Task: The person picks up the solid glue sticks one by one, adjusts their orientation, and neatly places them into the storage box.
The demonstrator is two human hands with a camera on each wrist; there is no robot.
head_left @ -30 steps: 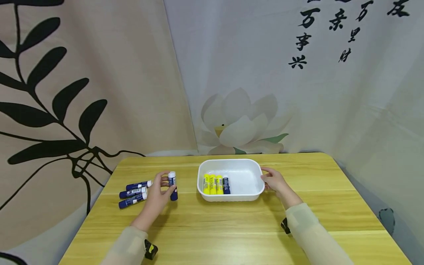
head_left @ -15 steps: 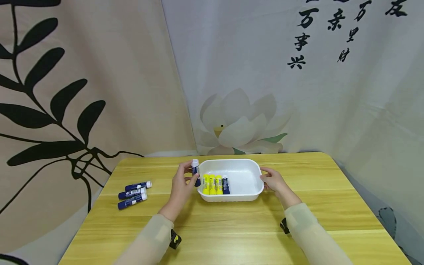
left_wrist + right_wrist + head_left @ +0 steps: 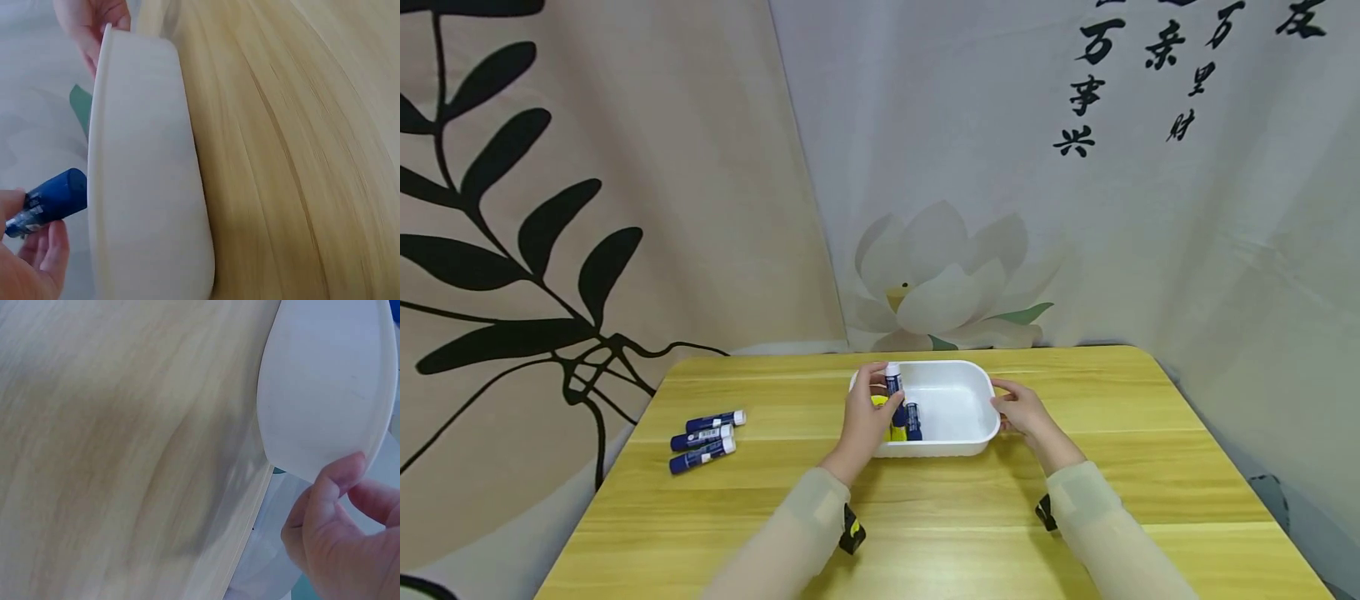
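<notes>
My left hand [image 3: 861,423] pinches a dark blue glue stick [image 3: 893,383] with a white cap, held upright over the left part of a white plastic tray [image 3: 936,449]. In the left wrist view the blue end of this glue stick [image 3: 59,197] points toward the tray's rim. Inside the tray, yellow glue sticks [image 3: 898,433] are partly hidden behind my left hand, with a dark blue glue stick [image 3: 913,423] lying to their right. At the tray's right end, my right hand [image 3: 1022,408] grips the rim; thumb and finger meet on it in the right wrist view.
Three more blue glue sticks [image 3: 703,436] with white caps lie side by side on the left of the wooden table [image 3: 970,525]. A printed cloth [image 3: 955,167] hangs behind the table's far edge.
My left hand has carried the blue glue stick rightward, from above the table beside the loose ones to over the tray. The right hand and the tray have stayed in place.
</notes>
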